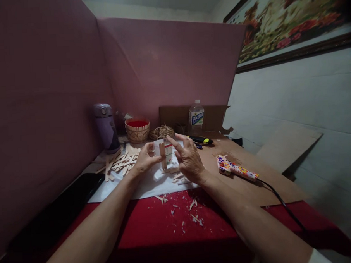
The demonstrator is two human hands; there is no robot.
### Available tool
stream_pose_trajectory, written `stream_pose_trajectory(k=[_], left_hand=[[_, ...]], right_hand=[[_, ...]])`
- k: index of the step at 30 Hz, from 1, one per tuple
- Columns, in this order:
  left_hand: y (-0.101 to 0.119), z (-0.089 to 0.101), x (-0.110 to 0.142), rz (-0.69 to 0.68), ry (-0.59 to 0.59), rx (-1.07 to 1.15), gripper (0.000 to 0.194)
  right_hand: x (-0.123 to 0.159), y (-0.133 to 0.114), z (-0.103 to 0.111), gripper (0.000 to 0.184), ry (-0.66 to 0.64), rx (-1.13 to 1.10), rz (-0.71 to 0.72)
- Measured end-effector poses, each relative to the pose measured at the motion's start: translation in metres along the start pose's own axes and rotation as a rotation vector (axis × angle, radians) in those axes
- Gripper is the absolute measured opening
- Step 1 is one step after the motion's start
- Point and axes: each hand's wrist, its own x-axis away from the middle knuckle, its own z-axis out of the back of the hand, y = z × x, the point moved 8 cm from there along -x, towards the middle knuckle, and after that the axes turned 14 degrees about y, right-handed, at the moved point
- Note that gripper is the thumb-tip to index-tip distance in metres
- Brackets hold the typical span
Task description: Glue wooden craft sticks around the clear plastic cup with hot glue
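My left hand (144, 159) is closed around a small white paper cup (165, 152) with wooden craft sticks stuck upright on its side, held above a white sheet (145, 185). My right hand (188, 158) is beside the cup on its right, fingers spread and stretched, fingertips close to the cup; whether they touch it I cannot tell. A pile of loose wooden sticks (121, 161) lies left of my left hand. A few stick pieces (177, 177) lie under my right hand.
A patterned glue gun (237, 168) with a black cord lies on brown cardboard at right. At the back stand a purple flask (106, 126), a stick-covered pot with a red top (137, 129), a twine ball (162, 132), a water bottle (196, 117) and a yellow-black cutter (200, 139). Wood chips litter the red cloth (156, 229).
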Motion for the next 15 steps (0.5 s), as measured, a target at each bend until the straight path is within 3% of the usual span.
stream_pose_trajectory(k=[6, 15], left_hand=[[0.003, -0.001, 0.0, -0.009, 0.005, 0.003, 0.056], [0.004, -0.001, 0.0, -0.052, -0.01, -0.031, 0.055]], right_hand=[[-0.005, -0.009, -0.016, 0.063, -0.101, 0.062, 0.067], [-0.006, -0.012, -0.014, 0.06, -0.119, 0.087, 0.099]])
